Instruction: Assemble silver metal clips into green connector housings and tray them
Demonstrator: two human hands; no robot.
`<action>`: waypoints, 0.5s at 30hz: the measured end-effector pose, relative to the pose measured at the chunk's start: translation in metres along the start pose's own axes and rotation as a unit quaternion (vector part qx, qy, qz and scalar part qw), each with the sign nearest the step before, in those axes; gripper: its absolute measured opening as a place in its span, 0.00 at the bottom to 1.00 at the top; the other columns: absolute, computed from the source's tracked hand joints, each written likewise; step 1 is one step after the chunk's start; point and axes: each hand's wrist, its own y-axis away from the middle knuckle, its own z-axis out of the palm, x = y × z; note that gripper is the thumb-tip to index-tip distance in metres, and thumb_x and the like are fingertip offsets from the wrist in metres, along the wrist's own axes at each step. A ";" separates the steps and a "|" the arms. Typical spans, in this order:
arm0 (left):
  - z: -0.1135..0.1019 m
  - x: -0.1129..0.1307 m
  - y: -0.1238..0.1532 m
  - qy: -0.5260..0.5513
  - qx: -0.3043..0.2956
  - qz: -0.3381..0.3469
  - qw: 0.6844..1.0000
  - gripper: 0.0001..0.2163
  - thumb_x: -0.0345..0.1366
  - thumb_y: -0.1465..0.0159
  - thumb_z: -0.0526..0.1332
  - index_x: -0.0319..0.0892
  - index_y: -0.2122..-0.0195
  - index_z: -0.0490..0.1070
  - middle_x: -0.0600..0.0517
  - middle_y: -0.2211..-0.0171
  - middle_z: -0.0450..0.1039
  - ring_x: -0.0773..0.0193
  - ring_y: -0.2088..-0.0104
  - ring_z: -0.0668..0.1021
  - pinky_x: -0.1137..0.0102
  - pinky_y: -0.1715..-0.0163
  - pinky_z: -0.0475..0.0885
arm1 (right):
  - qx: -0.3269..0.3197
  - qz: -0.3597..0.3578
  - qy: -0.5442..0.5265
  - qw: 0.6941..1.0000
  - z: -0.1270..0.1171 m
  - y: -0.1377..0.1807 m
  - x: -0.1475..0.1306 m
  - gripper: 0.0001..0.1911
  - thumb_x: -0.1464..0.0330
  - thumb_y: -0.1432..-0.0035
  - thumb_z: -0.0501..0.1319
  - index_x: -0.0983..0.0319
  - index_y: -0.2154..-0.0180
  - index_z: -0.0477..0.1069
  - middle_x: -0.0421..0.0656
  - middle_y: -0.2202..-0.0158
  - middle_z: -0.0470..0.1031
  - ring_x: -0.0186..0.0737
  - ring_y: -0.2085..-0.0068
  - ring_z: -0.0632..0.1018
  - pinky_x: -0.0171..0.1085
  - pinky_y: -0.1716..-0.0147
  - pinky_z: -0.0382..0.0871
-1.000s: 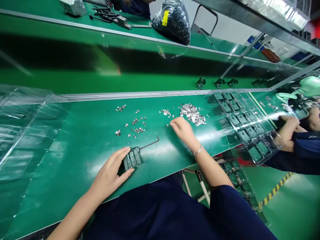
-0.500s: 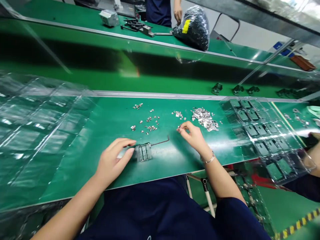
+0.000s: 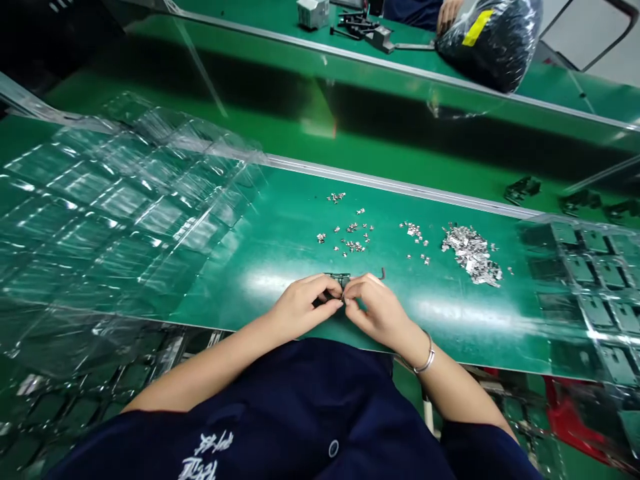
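Observation:
Close to the bench's front edge, my left hand [image 3: 307, 305] is closed around a small dark plastic housing [image 3: 340, 276]. Much of that part is covered by my fingers. My right hand [image 3: 375, 308] meets it from the other side, thumb and forefinger pinched at the housing's edge; whatever is between those fingertips is too small to make out. Behind the right hand, the bent end of a thin dark rod like a hex key [image 3: 383, 273] shows on the bench. Small metal pieces [image 3: 354, 246] lie scattered beyond my hands, with a larger heap of metal pieces [image 3: 473, 255] to the right.
Clear plastic blister trays [image 3: 135, 193] cover the bench's left side. At the right, another tray [image 3: 600, 280] holds dark parts. Several black parts [image 3: 523, 190] sit behind the metal rail. Across the bench, a person's hand [image 3: 449, 15] touches a black wrapped bag [image 3: 493, 47].
My right hand has moved left from beside the metal pieces to the housing. My left hand has taken the housing up off the bench. The camera view has turned left.

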 end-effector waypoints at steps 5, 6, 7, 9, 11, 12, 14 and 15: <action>0.000 -0.005 0.004 -0.153 0.056 0.075 0.984 0.08 0.31 0.34 0.53 0.41 0.69 0.67 0.54 0.74 0.72 0.67 0.72 0.74 0.72 0.70 0.69 | 0.008 0.042 -0.036 0.998 0.010 0.002 -0.001 0.04 0.72 0.37 0.54 0.58 0.60 0.63 0.43 0.66 0.72 0.39 0.65 0.73 0.40 0.63 0.70; 0.000 -0.006 0.005 -0.185 0.066 0.098 0.976 0.08 0.31 0.33 0.53 0.41 0.69 0.67 0.53 0.73 0.72 0.66 0.72 0.74 0.71 0.70 0.69 | -0.003 0.051 -0.040 0.998 0.010 0.001 -0.001 0.04 0.71 0.37 0.55 0.58 0.59 0.64 0.43 0.66 0.73 0.39 0.65 0.73 0.40 0.63 0.70; 0.000 -0.007 0.005 -0.213 0.074 0.119 0.967 0.07 0.31 0.33 0.52 0.41 0.68 0.68 0.52 0.73 0.73 0.65 0.72 0.74 0.71 0.69 0.69 | -0.013 0.057 -0.042 0.997 0.009 0.001 0.000 0.03 0.71 0.36 0.56 0.59 0.59 0.64 0.43 0.66 0.73 0.39 0.65 0.73 0.39 0.63 0.70; 0.000 -0.009 0.006 -0.255 0.087 0.144 0.952 0.07 0.30 0.34 0.52 0.40 0.67 0.68 0.51 0.73 0.73 0.64 0.71 0.74 0.70 0.69 0.69 | -0.033 0.061 -0.039 0.997 0.007 -0.001 0.002 0.03 0.70 0.36 0.55 0.59 0.61 0.66 0.43 0.66 0.74 0.39 0.64 0.74 0.40 0.60 0.70; 0.002 -0.010 0.006 -0.287 0.095 0.149 0.941 0.07 0.30 0.34 0.52 0.40 0.67 0.68 0.51 0.73 0.73 0.64 0.72 0.74 0.70 0.70 0.68 | -0.061 0.074 -0.025 0.995 0.004 -0.003 0.003 0.04 0.70 0.36 0.54 0.59 0.61 0.67 0.43 0.64 0.74 0.39 0.62 0.75 0.45 0.51 0.67; 0.004 -0.010 0.007 -0.302 0.095 0.149 0.937 0.07 0.30 0.34 0.52 0.40 0.68 0.68 0.52 0.74 0.73 0.64 0.72 0.73 0.70 0.71 0.68 | -0.074 0.080 -0.015 0.994 0.002 -0.004 0.003 0.04 0.69 0.36 0.55 0.58 0.61 0.68 0.42 0.64 0.74 0.39 0.62 0.75 0.49 0.47 0.63; 0.005 -0.011 0.007 -0.319 0.087 0.148 0.932 0.08 0.30 0.34 0.52 0.40 0.68 0.68 0.52 0.74 0.73 0.63 0.73 0.73 0.69 0.71 0.67 | -0.088 0.088 0.003 0.992 0.000 -0.005 0.004 0.04 0.67 0.36 0.56 0.58 0.62 0.69 0.42 0.64 0.74 0.40 0.61 0.75 0.53 0.42 0.56; 0.005 -0.011 0.007 -0.315 0.080 0.145 0.935 0.08 0.30 0.34 0.51 0.40 0.68 0.68 0.52 0.74 0.73 0.63 0.73 0.73 0.69 0.71 0.67 | -0.088 0.090 0.004 0.992 -0.001 -0.006 0.004 0.04 0.66 0.36 0.57 0.57 0.63 0.69 0.41 0.64 0.74 0.39 0.61 0.75 0.53 0.41 0.54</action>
